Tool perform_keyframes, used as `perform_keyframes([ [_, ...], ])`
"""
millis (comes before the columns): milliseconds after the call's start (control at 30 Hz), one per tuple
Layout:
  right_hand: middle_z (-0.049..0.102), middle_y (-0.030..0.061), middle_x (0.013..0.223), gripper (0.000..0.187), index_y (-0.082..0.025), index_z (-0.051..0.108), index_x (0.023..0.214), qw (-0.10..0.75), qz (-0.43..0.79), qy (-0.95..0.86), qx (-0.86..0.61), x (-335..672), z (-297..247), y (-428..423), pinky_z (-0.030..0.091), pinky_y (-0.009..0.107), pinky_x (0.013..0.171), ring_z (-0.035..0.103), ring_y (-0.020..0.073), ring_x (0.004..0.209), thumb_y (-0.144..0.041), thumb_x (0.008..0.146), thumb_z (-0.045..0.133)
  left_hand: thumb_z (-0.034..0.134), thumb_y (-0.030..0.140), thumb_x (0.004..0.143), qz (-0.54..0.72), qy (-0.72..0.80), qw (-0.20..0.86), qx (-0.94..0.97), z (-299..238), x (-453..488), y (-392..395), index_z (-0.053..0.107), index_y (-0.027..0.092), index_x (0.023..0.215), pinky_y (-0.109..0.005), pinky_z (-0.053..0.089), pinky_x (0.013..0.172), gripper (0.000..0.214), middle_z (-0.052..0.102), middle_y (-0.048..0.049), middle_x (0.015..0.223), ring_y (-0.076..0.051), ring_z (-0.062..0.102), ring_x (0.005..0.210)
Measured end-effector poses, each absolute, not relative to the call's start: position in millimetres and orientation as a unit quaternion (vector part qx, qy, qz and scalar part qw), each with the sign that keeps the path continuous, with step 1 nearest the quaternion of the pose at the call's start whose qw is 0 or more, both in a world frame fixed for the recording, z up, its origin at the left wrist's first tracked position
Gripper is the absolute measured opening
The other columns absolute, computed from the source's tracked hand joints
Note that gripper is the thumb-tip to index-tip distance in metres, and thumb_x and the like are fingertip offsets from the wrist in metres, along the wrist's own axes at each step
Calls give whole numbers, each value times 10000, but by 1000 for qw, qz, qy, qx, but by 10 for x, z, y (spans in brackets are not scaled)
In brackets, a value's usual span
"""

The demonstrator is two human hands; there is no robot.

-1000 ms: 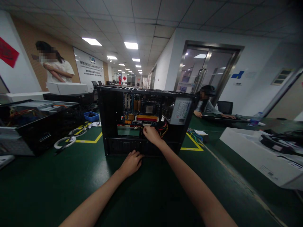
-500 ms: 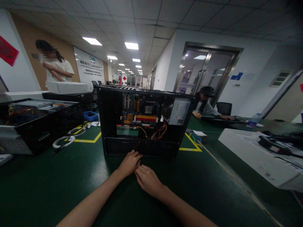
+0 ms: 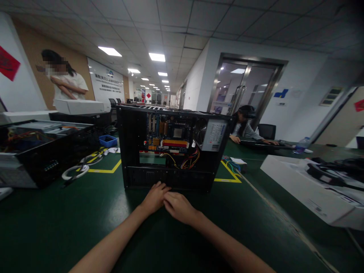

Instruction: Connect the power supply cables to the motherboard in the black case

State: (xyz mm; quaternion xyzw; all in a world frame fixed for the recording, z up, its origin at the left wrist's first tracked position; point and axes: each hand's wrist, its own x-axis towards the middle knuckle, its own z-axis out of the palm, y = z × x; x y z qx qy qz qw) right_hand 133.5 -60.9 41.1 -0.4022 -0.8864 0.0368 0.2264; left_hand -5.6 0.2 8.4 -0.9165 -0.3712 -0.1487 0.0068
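An open black computer case stands upright on the green table, showing its motherboard, a grey power supply and a bundle of coloured wires. My left hand rests on the table against the case's lower front edge, fingers loosely spread and holding nothing. My right hand lies flat beside it, its fingertips touching the left hand, also with nothing in it.
A second black case lies at the left, with white cable loops beside it. A white box carrying black cables sits at the right. One person stands at the far left; another sits behind the case.
My right hand came out of the case, where it was at the wires, and settled on the table next to my left hand. The left hand stayed put.
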Motion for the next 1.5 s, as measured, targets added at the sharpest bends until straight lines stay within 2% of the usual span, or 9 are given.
perform_keyframes([
  [67,598,39,880,185,-174,541,919,260,51,-878,-399,1385,660,-501,400,220,744,548,127,824,-146,821,387,442,165,809,-154,-378,11,-913,79,-53,-4,566,181,977,-362,352,842,210,541,-66,972,-221,445,951],
  [167,607,39,880,206,-181,546,943,316,40,-837,-445,1457,1043,-251,392,208,731,559,117,796,-168,832,372,438,176,811,-169,-374,16,-912,71,-52,-9,540,195,1040,-365,355,835,252,540,-61,965,-224,442,949],
  [267,617,45,836,194,-174,565,919,316,27,-802,-507,1513,1259,118,392,219,715,567,128,769,-172,814,402,440,162,806,-167,-374,12,-912,71,-53,-6,514,207,1091,-350,356,838,298,537,-57,950,-212,448,941],
  [367,625,51,760,152,-139,596,802,243,72,-804,-538,1541,1245,528,405,204,648,578,130,711,-131,758,451,437,162,804,-167,-374,13,-912,73,-56,0,519,202,1086,-347,353,849,296,536,-56,951,-211,449,943],
  [533,612,41,617,114,-109,599,755,37,227,-764,-603,1519,1054,1002,414,203,474,543,117,491,-182,703,528,430,164,807,-173,-369,11,-913,70,-62,8,515,213,1088,-358,361,841,298,537,-46,952,-212,449,938],
  [833,642,94,796,217,-75,615,858,-104,254,-769,-577,1370,860,1224,460,242,538,602,167,634,-158,675,534,436,168,810,-178,-366,11,-914,78,-60,2,518,202,1088,-344,371,818,292,534,-48,944,-205,448,921],
  [1100,644,111,839,210,-65,620,870,-78,236,-775,-581,1410,868,1168,429,219,525,595,161,642,-101,697,507,431,173,815,-169,-367,7,-915,100,-66,-8,515,205,1089,-336,369,815,288,526,-56,939,-203,450,922],
  [1300,623,72,750,158,-95,607,716,31,167,-787,-593,1495,870,1106,352,190,476,555,141,627,-251,713,579,435,174,814,-166,-371,8,-914,96,-68,-11,515,205,1090,-351,350,850,290,529,-55,940,-207,452,939],
  [1500,542,-17,552,180,-123,521,642,200,360,-685,-601,1705,915,905,309,145,408,456,47,432,-258,754,563,443,169,808,-169,-370,5,-913,105,-67,-25,516,203,1085,-343,365,837,289,531,-53,943,-205,447,933],
])
